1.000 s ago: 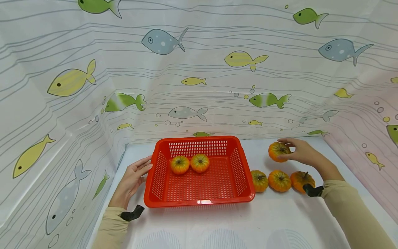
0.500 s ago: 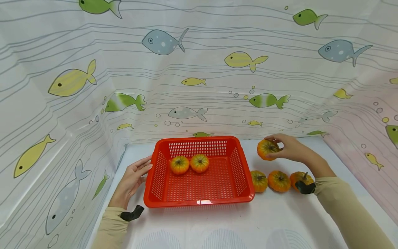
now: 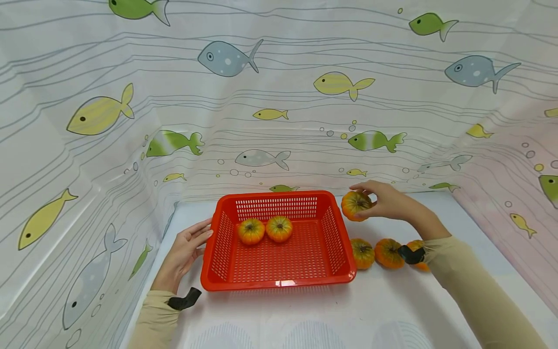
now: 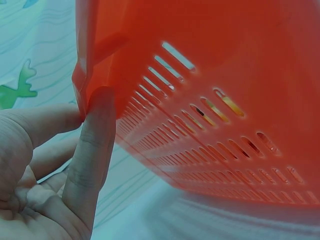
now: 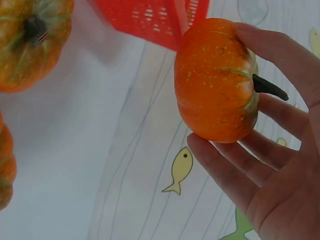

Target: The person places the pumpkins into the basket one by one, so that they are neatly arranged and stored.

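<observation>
My right hand (image 3: 389, 201) holds a small orange pumpkin (image 3: 354, 207) between thumb and fingertips, raised just right of the red basket's back right corner. In the right wrist view this pumpkin (image 5: 212, 85) shows a dark stem turned toward the palm. At the basket's left side, my left hand (image 3: 182, 254) pinches the rim, thumb and fingers meeting at its edge in the left wrist view. The red plastic basket (image 3: 279, 284) has slotted walls. Inside it, toward the back left, two pumpkins (image 3: 251, 231) sit side by side.
Three more pumpkins stand in a row right of the basket: one beside its wall (image 3: 363, 254), a middle one (image 3: 389, 253), and one (image 3: 419, 261) partly hidden by the right wrist's black strap piece. A fish-print curtain (image 3: 279, 135) rises behind the white table (image 3: 279, 315).
My right hand has carried its pumpkin leftward and slightly up, from above the row toward the basket's right rim. The left hand and the basket have stayed in place.
</observation>
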Demonstrator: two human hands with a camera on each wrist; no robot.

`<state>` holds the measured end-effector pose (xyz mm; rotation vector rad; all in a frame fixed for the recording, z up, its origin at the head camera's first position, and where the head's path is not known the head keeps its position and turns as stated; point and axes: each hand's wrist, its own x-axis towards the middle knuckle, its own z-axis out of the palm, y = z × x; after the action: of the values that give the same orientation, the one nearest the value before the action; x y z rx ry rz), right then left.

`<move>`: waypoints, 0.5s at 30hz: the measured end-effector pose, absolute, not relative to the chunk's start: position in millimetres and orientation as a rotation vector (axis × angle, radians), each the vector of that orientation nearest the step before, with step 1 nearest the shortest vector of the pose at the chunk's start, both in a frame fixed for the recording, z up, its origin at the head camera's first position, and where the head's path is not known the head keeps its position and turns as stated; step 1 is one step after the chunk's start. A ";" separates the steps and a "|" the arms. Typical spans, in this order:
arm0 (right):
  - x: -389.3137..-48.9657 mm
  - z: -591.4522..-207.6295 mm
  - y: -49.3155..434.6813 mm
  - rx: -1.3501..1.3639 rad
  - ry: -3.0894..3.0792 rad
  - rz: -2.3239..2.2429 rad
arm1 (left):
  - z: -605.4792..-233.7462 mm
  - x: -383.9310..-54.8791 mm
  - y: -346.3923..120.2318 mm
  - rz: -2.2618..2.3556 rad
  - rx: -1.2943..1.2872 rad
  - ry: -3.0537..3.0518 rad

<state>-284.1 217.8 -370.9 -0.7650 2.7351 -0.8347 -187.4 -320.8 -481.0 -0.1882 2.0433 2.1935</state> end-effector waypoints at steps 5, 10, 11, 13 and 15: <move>-286.4 -366.9 201.7 -0.799 2.738 -0.794 | -480.8 -187.0 -320.9 2.205 -0.173 2.033; -287.9 -364.0 186.2 -0.845 2.739 -0.753 | -480.7 -187.1 -320.7 2.212 -0.157 2.032; -287.9 -363.1 183.1 -0.856 2.731 -0.754 | -480.8 -187.1 -320.6 2.211 -0.157 2.033; -288.5 -361.7 177.6 -0.877 2.712 -0.761 | -481.0 -187.1 -320.5 2.209 -0.162 2.035; -289.4 -360.6 172.4 -0.893 2.690 -0.767 | -481.1 -187.2 -320.3 2.206 -0.164 2.038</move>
<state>-289.4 172.4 -360.6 -0.8930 2.6899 -0.7669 -187.2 -320.3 -481.1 -0.1638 2.0384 2.2059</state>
